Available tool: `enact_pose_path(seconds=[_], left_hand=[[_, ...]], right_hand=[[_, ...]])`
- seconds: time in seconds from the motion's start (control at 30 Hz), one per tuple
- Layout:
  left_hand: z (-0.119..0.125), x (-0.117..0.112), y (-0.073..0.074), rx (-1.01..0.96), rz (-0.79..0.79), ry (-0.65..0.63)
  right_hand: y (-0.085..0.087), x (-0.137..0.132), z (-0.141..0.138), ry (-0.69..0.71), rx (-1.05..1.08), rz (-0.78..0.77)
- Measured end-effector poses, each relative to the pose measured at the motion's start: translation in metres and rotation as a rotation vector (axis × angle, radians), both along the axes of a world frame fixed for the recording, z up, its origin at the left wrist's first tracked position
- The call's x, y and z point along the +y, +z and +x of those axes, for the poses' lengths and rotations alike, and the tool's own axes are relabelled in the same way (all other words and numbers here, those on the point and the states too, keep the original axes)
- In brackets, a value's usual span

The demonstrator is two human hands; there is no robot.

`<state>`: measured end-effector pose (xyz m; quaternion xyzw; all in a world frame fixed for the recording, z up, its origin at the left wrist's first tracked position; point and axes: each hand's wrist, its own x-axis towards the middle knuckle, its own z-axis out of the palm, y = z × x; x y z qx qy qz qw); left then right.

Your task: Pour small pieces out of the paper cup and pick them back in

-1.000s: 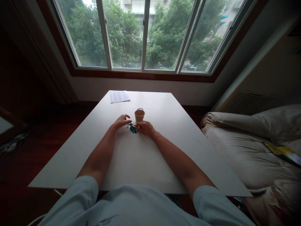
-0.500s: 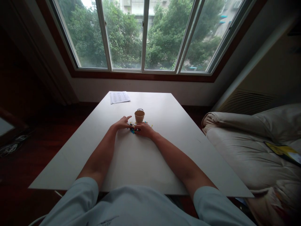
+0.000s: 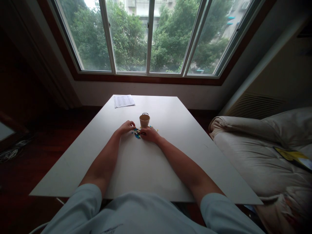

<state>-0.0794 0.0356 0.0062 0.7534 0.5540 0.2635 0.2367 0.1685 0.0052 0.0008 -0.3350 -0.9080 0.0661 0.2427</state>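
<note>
Small loose pieces [image 3: 137, 134] in blue, black and yellow lie scattered in the middle of the white table [image 3: 146, 165]. My left hand [image 3: 126, 127] is at their left side, fingers curled in and fingertips close together; anything between them is too small to make out. From the right, my right hand [image 3: 149, 134] rests low at the pile with its fingers bent inward, and what they pinch, if anything, is hidden. Just beyond both hands stands an upright brown paper cup [image 3: 144, 121]. A few yellow bits show past my right hand, beside the cup.
Behind the cup lies a thin dark loop [image 3: 145, 113]. Printed sheets of paper [image 3: 124, 101] lie at the table's far left corner. A beige sofa [image 3: 243, 156] stands to the right, with a yellow and black item [image 3: 292, 156] on it. The window [image 3: 148, 39] is ahead.
My left hand's stretched index finger has curled in, and the hand has drawn slightly back from the pieces. My right hand has shifted a little to the right, uncovering more of the pile.
</note>
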Motion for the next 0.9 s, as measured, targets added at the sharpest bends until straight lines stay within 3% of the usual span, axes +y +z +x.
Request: enact_pose_path(seconds=[0.5, 0.9], left_hand=[[-0.0026, -0.0061, 0.0078, -0.064, -0.111, -0.207], [-0.0019, -0.003, 0.0034, 0.014, -0.054, -0.191]], right_hand=[[0.0038, -0.0036, 0.0004, -0.001, 0.244, 0.007], [0.0029, -0.0016, 0.0012, 0.033, 0.258, -0.012]])
